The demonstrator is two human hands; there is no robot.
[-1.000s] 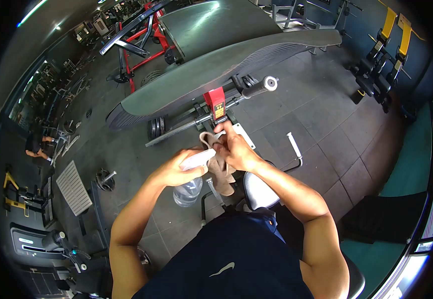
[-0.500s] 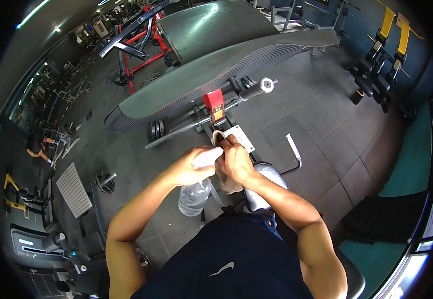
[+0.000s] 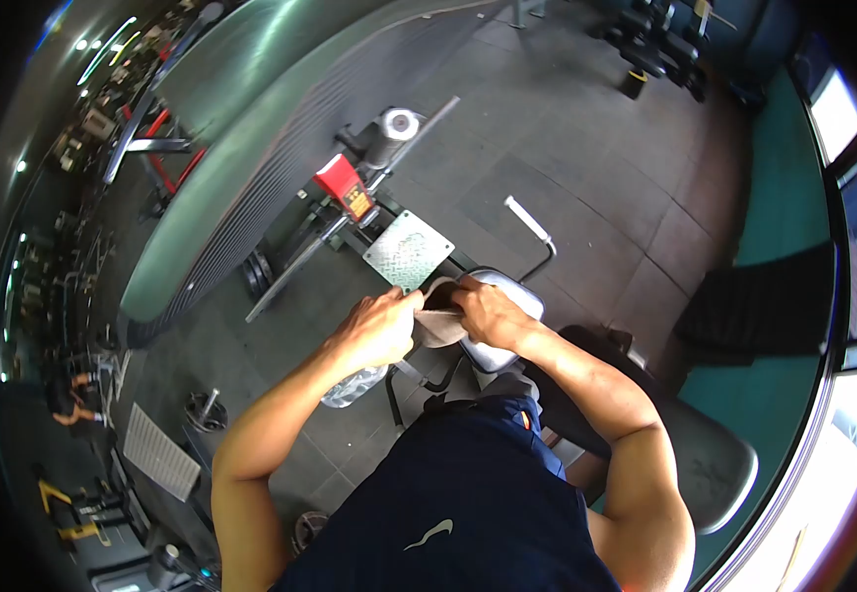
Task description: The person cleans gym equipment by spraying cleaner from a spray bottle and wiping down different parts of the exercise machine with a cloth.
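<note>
A small light-brown pouch or cap (image 3: 440,327) hangs between my hands, its dark opening facing up. My left hand (image 3: 381,326) is closed and pinches the pouch's left rim. On the opposite rim, the fingers of my right hand (image 3: 488,314) are closed too. Below my left hand shows the clear body of a plastic bottle (image 3: 355,385); its upper part is hidden behind that hand. Beneath and just right of the pouch is a grey padded seat (image 3: 507,296).
Ahead stand a metal footplate (image 3: 409,251), a red machine part (image 3: 346,185) and a roller pad (image 3: 389,136). A big curved green board (image 3: 202,187) rises at the left. A black bench (image 3: 695,459) lies at the right. A person (image 3: 71,397) is far left.
The view has turned to the right. My hands have moved apart, and the pouch is now stretched open between them. The bottle is more hidden behind my left hand.
</note>
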